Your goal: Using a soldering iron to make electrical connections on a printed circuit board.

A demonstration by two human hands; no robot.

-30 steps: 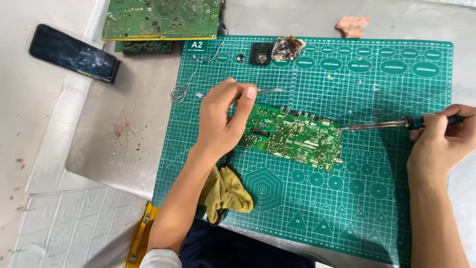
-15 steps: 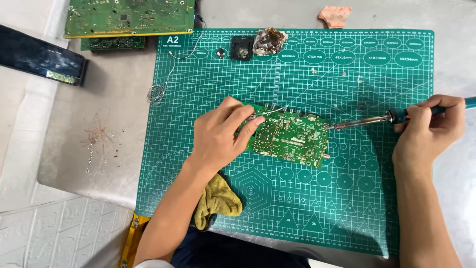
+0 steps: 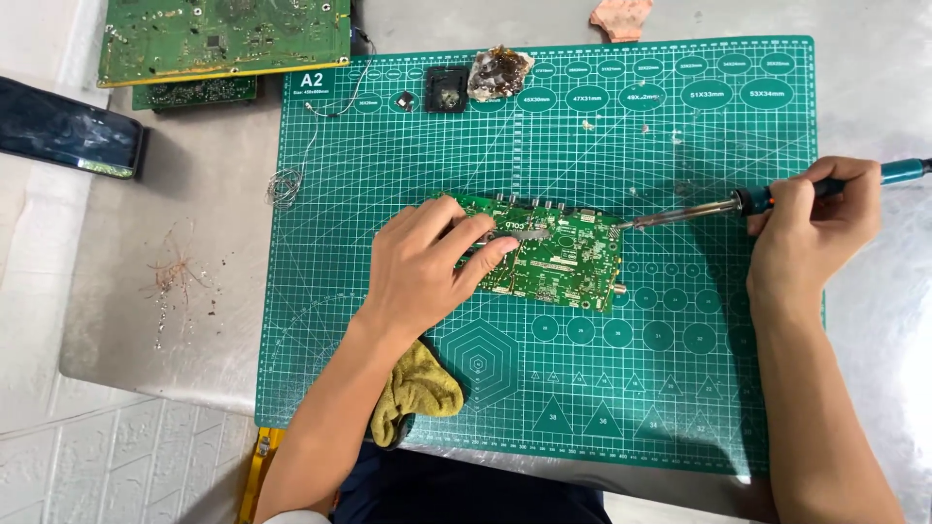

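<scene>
The left hand (image 3: 422, 267) lies on the small green printed circuit board (image 3: 558, 254) near the middle of the green gridded cutting mat (image 3: 680, 388), its fingers pinching a pair of slim metal tweezers (image 3: 515, 233) against the board. The right hand (image 3: 811, 233) is closed around the teal-handled soldering iron (image 3: 738, 204), whose metal tip points at the board's right edge. A crumpled yellow cloth (image 3: 417, 388) lies by the left forearm at the mat's near edge.

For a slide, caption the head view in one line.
Left hand steadies a green circuit board on a green cutting mat while the right hand holds a soldering iron to its edge.
</scene>
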